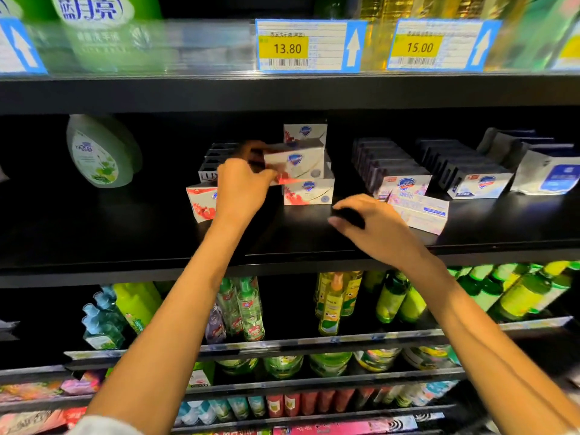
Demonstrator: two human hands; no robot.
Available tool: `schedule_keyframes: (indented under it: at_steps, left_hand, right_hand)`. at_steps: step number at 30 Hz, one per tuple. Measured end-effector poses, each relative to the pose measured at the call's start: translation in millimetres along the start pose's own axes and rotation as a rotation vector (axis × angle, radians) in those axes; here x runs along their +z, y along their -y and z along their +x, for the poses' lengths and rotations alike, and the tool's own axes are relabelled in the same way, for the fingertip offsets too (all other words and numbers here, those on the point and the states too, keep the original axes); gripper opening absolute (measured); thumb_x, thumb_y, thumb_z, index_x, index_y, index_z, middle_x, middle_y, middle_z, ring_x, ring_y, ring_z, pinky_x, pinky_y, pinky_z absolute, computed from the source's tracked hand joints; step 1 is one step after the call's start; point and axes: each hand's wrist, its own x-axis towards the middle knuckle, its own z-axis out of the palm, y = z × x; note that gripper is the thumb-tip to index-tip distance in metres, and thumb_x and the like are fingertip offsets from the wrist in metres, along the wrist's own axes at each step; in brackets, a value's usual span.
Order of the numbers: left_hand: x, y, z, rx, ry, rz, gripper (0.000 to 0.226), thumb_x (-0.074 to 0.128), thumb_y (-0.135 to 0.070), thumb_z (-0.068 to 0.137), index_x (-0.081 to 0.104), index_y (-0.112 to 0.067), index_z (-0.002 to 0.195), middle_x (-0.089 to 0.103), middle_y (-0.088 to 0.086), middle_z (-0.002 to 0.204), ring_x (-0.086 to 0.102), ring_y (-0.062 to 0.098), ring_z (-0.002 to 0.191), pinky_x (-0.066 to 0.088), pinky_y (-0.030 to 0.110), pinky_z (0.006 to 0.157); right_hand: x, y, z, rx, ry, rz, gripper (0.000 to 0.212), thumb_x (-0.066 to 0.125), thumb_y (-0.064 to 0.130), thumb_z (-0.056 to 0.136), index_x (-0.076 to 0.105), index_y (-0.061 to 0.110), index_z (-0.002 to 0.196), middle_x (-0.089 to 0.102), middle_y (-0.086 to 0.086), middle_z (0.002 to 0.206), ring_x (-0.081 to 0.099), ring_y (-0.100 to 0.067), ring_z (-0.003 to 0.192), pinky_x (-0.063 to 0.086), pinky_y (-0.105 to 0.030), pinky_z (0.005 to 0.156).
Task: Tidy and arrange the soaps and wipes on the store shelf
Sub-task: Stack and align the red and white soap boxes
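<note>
On the black middle shelf (125,240) my left hand (241,189) grips a white and red soap box (298,163), held tilted above another such box (309,193) lying on the shelf. A third box (305,132) stands behind them, and one more (201,202) sits left of my wrist. My right hand (373,227) hovers over the shelf with loosely curled fingers and holds nothing. Just right of it lies a pink and white soap box (420,211), askew in front of a row of dark-topped soap boxes (389,167).
A green bottle (100,152) stands at the shelf's left. A second soap row (464,171) and blue-white wipe packs (549,174) fill the right. Dark boxes (213,161) sit behind my left hand. Price tags (307,47) hang above; bottles (329,302) crowd the shelf below.
</note>
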Motion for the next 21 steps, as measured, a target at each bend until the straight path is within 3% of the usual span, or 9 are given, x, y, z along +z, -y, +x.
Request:
schedule_keyframes:
  at_steps: [4,5,8,17,21]
  left_hand:
    - [27,-4,42,0.029,0.045,0.09,0.036,0.08,-0.012,0.088,0.069,-0.01,0.123,0.075,0.013,0.116,0.071,0.028,0.107,0.058,0.041,0.094]
    - [33,-5,50,0.033,0.061,0.121,0.04,0.082,-0.016,0.088,0.068,-0.008,0.124,0.075,0.016,0.118,0.071,0.03,0.111,0.056,0.041,0.099]
    - [47,-3,67,0.024,0.079,0.152,0.044,0.08,-0.02,0.091,0.065,-0.007,0.13,0.073,0.014,0.126,0.068,0.028,0.119,0.051,0.031,0.101]
    - [69,21,95,0.001,0.102,0.063,0.042,0.082,-0.02,0.089,0.067,-0.008,0.126,0.075,0.011,0.122,0.071,0.024,0.115,0.058,0.042,0.099]
    - [75,20,101,0.017,0.072,0.09,0.042,0.08,-0.021,0.09,0.065,-0.006,0.126,0.072,0.012,0.126,0.068,0.025,0.119,0.056,0.037,0.101]
  right_hand:
    - [-4,1,-8,-0.057,0.226,-0.074,0.085,0.039,0.09,0.081,0.054,0.035,0.145,0.047,0.012,0.153,0.047,-0.013,0.138,0.044,-0.036,0.111]
    - [-5,2,-9,-0.069,0.251,-0.104,0.089,0.036,0.093,0.079,0.051,0.037,0.147,0.043,0.014,0.156,0.045,-0.012,0.141,0.045,-0.038,0.111]
    - [-8,3,-11,-0.077,0.287,-0.161,0.095,0.033,0.098,0.075,0.044,0.042,0.151,0.037,0.016,0.16,0.037,-0.011,0.147,0.043,-0.043,0.114]
    - [-9,7,-12,-0.098,0.292,-0.245,0.1,0.034,0.1,0.072,0.039,0.043,0.154,0.034,0.016,0.161,0.031,-0.011,0.15,0.04,-0.041,0.117]
    - [-8,9,-15,-0.153,0.297,-0.335,0.106,0.041,0.098,0.072,0.035,0.036,0.159,0.032,0.011,0.165,0.022,-0.014,0.155,0.032,-0.04,0.12]
